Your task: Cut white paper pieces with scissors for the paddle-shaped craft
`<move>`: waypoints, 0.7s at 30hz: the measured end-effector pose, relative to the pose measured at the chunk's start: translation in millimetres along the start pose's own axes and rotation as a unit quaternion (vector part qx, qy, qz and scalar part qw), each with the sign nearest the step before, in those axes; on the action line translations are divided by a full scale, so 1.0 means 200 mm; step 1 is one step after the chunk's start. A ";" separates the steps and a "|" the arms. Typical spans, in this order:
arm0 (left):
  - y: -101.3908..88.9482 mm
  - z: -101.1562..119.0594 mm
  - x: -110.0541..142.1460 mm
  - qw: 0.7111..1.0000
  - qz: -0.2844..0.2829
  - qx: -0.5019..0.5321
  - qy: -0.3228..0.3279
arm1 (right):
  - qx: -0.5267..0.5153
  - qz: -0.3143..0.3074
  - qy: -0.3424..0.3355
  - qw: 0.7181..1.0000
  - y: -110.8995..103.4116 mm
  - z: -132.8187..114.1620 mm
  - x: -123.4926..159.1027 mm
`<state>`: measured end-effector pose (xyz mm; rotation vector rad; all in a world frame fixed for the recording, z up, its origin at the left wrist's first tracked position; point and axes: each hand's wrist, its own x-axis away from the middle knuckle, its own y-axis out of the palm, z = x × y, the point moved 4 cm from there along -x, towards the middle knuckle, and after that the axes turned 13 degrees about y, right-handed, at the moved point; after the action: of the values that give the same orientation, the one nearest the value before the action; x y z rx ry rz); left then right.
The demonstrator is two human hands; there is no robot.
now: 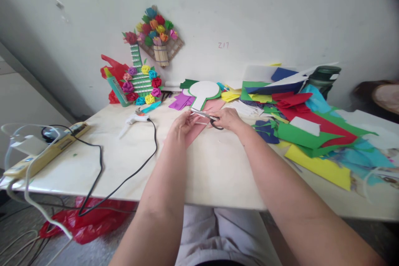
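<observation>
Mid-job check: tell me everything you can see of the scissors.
The scissors have slim, grey, metallic-looking blades and a black handle, with one curved loop showing below the fingers. The right hand grips the handle and hides part of it. They are held above the tabletop, blades pointing toward the left hand. Blur hides how far the blades are open and whether they touch anything.
</observation>
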<state>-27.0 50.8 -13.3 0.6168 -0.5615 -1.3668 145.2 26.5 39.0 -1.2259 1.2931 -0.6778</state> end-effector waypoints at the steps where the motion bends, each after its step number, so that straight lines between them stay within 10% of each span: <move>1: 0.00 0.00 0.00 1.000 0.002 0.001 -0.001 | -0.002 -0.001 0.000 1.000 0.00 0.00 0.00; 21: 0.02 -0.03 0.01 0.999 -0.010 -0.023 -0.034 | 0.030 0.015 -0.007 0.999 0.02 -0.02 0.01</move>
<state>-19.6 50.4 -13.8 0.5422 -0.5785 -1.4202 140.6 24.8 35.2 -1.1587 1.2692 -0.6802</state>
